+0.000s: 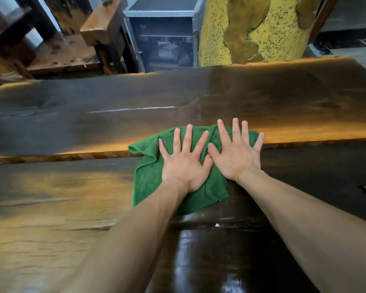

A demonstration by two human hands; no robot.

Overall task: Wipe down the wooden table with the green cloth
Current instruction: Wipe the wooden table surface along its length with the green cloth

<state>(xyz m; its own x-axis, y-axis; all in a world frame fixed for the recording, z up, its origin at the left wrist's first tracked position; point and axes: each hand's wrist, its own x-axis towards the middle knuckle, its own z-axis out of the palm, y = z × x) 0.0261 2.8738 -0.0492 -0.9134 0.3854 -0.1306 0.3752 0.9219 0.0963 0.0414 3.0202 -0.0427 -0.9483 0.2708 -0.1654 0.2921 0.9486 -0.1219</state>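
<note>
Your left hand (184, 163) and right hand (237, 153), each grip spread flat and pinching nothing, press the crumpled green microfibre cloth (148, 178) mid-bench across the seam of the dark wooden plank bench (72, 115); uneven pressure could bunch it there.

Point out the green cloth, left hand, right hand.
green cloth (148, 182), head view, bare left part.
left hand (185, 166), head view, back of hand.
right hand (237, 157), head view, back of hand.
</note>
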